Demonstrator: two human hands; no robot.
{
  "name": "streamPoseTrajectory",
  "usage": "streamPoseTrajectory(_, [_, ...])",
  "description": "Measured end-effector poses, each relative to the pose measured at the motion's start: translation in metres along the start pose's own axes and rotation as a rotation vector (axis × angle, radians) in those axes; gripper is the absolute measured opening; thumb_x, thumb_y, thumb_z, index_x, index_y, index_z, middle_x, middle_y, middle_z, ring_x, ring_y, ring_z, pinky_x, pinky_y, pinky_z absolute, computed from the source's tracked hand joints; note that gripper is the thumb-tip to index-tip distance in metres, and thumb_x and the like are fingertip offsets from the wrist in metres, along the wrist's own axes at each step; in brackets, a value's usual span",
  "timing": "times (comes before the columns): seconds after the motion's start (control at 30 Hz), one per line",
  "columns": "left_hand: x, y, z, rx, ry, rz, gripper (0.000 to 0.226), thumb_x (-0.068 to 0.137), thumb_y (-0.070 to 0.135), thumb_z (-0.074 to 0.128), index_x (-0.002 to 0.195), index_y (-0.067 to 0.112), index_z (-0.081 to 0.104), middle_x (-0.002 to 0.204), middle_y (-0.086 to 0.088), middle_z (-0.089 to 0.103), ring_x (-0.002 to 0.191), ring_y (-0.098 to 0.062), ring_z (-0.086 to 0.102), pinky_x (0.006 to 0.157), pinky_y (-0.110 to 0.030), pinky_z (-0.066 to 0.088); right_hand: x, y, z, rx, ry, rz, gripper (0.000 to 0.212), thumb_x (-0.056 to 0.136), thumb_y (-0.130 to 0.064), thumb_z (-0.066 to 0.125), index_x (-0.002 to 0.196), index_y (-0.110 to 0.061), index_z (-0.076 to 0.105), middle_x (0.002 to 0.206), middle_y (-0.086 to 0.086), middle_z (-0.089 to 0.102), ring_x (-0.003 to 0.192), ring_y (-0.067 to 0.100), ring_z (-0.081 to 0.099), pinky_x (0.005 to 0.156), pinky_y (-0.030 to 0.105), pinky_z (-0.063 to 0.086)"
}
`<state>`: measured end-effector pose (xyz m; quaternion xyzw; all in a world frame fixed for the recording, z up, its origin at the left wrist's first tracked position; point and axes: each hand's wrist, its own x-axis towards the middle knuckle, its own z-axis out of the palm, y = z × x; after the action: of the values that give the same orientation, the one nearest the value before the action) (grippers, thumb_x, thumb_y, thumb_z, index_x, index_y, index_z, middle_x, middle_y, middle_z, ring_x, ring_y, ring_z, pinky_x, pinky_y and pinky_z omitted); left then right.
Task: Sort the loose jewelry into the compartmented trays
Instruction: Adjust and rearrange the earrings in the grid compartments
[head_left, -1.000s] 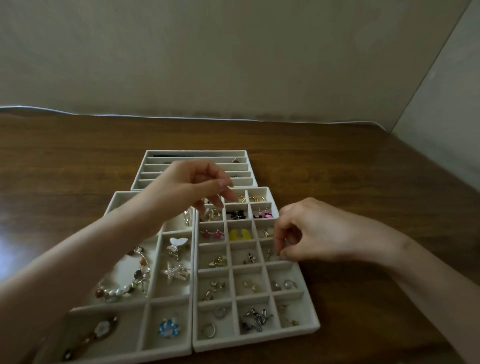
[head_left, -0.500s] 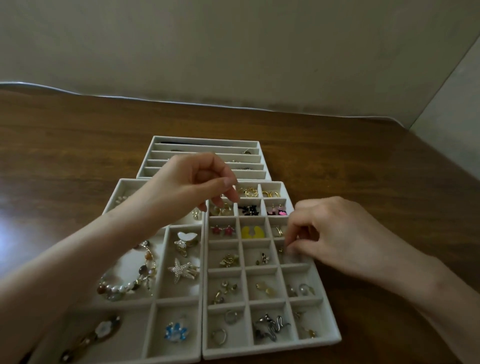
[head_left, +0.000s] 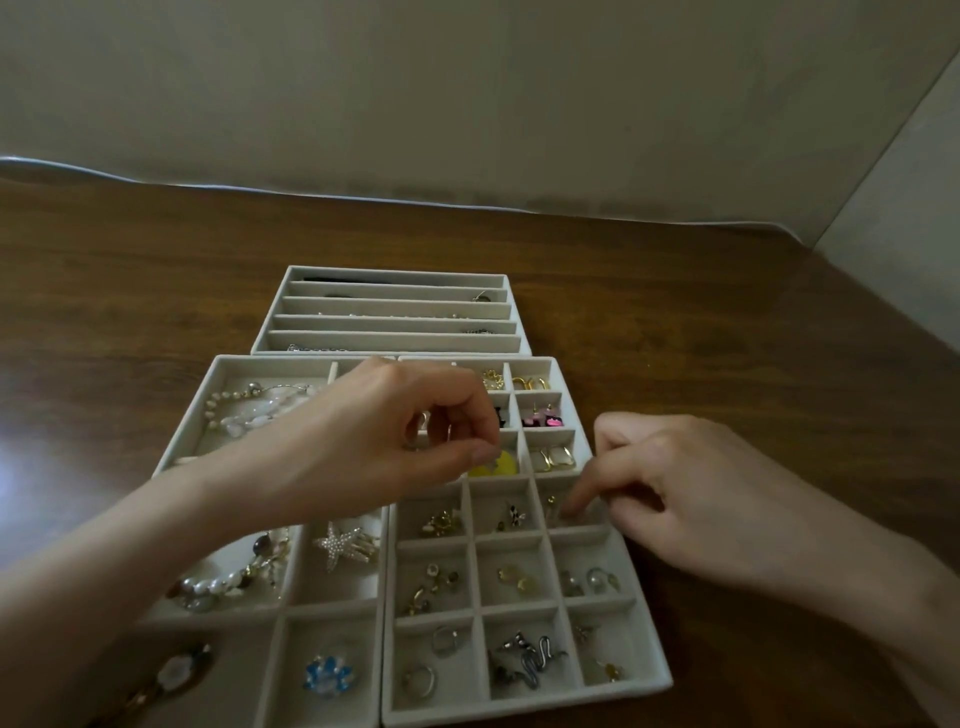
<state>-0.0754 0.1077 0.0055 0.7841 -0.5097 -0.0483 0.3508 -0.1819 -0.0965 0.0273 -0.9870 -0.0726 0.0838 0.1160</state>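
Two-handed work at the earring tray (head_left: 524, 705).
Left hand (head_left: 395, 447) fingertips pinched, contents unclear; right hand (head_left: 691, 499) forefinger in a right-column cell, grip unclear.

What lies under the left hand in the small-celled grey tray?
A yellow rounded piece shows by the left hand's thumb; the small-celled grey tray's cells under the palm are hidden.

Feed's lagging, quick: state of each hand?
Left hand: fingertips pinched; contents cannot be told.
Right hand: forefinger in a small-grid tray compartment; hold cannot be told.
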Motion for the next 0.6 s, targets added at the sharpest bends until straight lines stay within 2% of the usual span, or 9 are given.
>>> streamPoseTrajectory(0.33, [0.0026, -0.0024, 0.0030, 0.029, -0.008, 0.049, 0.024, 0.081, 0.043, 0.052, 0.087, 0.025, 0.067, 0.075, 0.020, 0.058, 0.072, -0.001, 0.056, 0.063, -0.007, 0.041, 0.0024, 0.0045, -0.0037, 0.020, 0.039, 0.028, 0.027, 0.092, -0.025, 0.049, 0.103, -0.044, 0.066, 0.084, -0.011, 0.050, 0.074, 0.004, 0.049, 0.064, 0.022, 0.044])
streamPoseTrajectory(0.47, [0.0014, -0.0030, 0.0042, 0.157, -0.052, 0.117, 0.020, 0.085, 0.037, 0.051, 0.089, 0.026, 0.066, 0.080, 0.022, 0.056, 0.078, 0.000, 0.055, 0.067, -0.012, 0.044, 0.0036, 0.0055, -0.0013, 0.009, 0.045, 0.010, 0.026, 0.093, -0.026, 0.049, 0.105, -0.042, 0.066, 0.084, -0.013, 0.049, 0.074, 0.003, 0.048, 0.063, 0.020, 0.042])
streamPoseTrajectory(0.6, [0.0000, -0.0062, 0.0078, 0.313, -0.094, 0.173, 0.013, 0.085, 0.036, 0.053, 0.087, 0.029, 0.064, 0.081, 0.021, 0.051, 0.078, 0.000, 0.048, 0.066, -0.012, 0.040, 0.0066, 0.0074, -0.0040, 0.112, 0.142, -0.079, 0.021, 0.086, -0.027, 0.057, 0.097, -0.039, 0.070, 0.076, -0.014, 0.052, 0.077, 0.005, 0.051, 0.060, 0.018, 0.039])
